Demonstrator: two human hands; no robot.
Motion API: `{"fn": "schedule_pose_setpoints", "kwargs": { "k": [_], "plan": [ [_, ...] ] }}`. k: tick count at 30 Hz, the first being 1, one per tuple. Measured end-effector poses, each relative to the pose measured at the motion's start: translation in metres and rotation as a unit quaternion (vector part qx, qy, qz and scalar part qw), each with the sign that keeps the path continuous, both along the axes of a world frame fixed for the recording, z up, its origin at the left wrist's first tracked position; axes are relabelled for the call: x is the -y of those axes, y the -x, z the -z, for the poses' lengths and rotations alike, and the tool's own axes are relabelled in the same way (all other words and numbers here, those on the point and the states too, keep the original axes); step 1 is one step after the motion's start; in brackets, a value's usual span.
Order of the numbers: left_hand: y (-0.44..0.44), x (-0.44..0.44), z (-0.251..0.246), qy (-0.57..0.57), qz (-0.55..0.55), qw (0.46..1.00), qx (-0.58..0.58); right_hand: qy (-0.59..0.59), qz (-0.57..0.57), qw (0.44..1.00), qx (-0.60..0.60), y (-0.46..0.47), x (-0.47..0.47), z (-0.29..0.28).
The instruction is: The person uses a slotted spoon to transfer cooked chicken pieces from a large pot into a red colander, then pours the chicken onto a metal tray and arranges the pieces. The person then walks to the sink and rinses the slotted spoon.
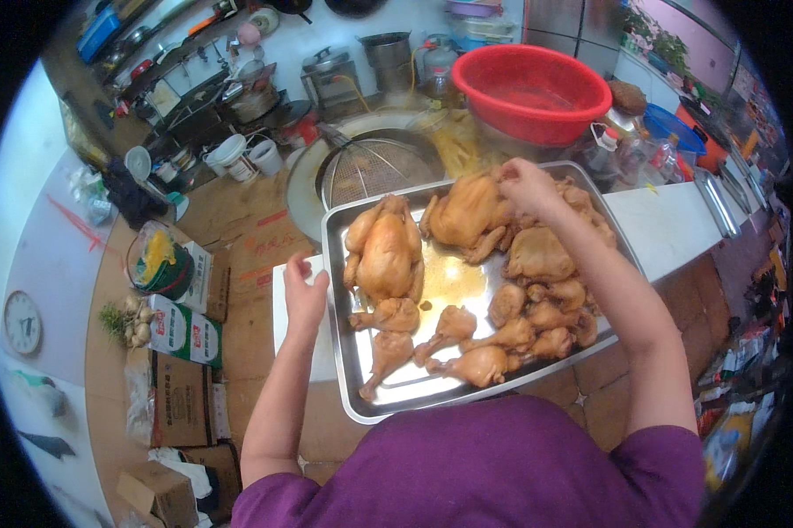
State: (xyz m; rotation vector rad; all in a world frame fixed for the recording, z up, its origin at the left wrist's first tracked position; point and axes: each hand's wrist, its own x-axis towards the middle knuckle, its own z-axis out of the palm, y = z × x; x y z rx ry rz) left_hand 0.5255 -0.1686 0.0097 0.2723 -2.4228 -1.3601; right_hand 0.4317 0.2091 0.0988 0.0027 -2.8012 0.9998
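A large stainless-steel tray [436,391] of cooked poultry lies before me, with brown juice on its bottom. My left hand [306,294] is just off the tray's left rim, fingers apart and empty. Over the tray's far side, my right hand [527,187] has its fingers bent at the edge of a browned whole chicken [466,210]; whether they grip it is unclear. Another whole chicken [384,254] lies breast up at the left. Several drumsticks [479,365] fill the near side, and a flat browned piece [540,254] sits under my right forearm.
Beyond the tray, a wire-mesh strainer [377,168] rests over a big wok [299,198]. A red plastic basin [535,99] stands at the far right, beside plastic bottles [606,148]. Cardboard boxes [182,399] line the left. A white countertop [667,221] extends rightward.
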Motion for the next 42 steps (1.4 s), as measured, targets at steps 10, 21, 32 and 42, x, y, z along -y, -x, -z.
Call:
{"fn": "schedule_pose_setpoints", "kwargs": {
  "k": [10,21,32,42],
  "plan": [
    [-0.025,-0.013,0.027,0.051,0.005,0.998,0.043,-0.064,-0.010,0.994,0.091,0.083,-0.015,0.029],
    [-0.029,-0.019,0.015,0.068,-0.022,0.994,0.084,-0.197,-0.155,0.963,0.104,0.084,0.048,0.021],
    [-0.025,-0.012,0.027,0.025,-0.012,0.998,0.064,-0.124,-0.160,0.978,-0.040,0.046,-0.028,-0.042],
    [-0.030,-0.024,0.006,0.100,-0.048,0.994,0.015,-0.170,-0.094,0.981,0.006,-0.083,-0.139,-0.029]
  ]
}}
